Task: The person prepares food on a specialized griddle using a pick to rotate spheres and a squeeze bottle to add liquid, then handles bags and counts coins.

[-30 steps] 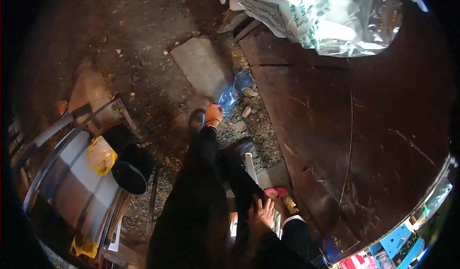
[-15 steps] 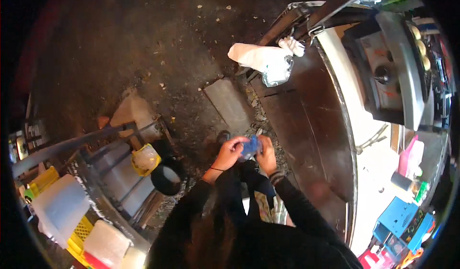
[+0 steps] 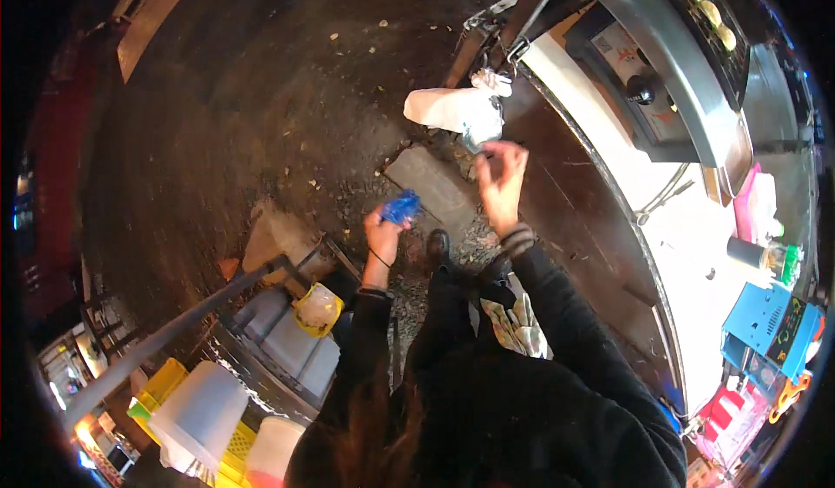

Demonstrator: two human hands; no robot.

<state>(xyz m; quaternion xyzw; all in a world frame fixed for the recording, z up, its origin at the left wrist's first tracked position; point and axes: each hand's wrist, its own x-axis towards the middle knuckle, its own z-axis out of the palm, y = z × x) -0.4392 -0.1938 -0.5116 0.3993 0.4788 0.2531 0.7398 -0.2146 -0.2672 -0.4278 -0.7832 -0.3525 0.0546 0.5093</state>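
Fingers of the left hand [image 3: 383, 231] are closed in a tight grip on a crumpled blue wrapper [image 3: 402, 206], which sticks up past the fingertips; the forearm rises nearly straight from the black sleeve. Just beside it, over the grey paving slab [image 3: 432, 189], the right hand [image 3: 502, 175] is lifted higher, wrist bent, fingers loosely curled and part open with nothing in them. That hand hovers just below the white plastic bag [image 3: 457, 108] hanging at the edge of the dark worktop [image 3: 574, 218]. Left of the slab, well apart, stands a yellow crate [image 3: 161, 388].
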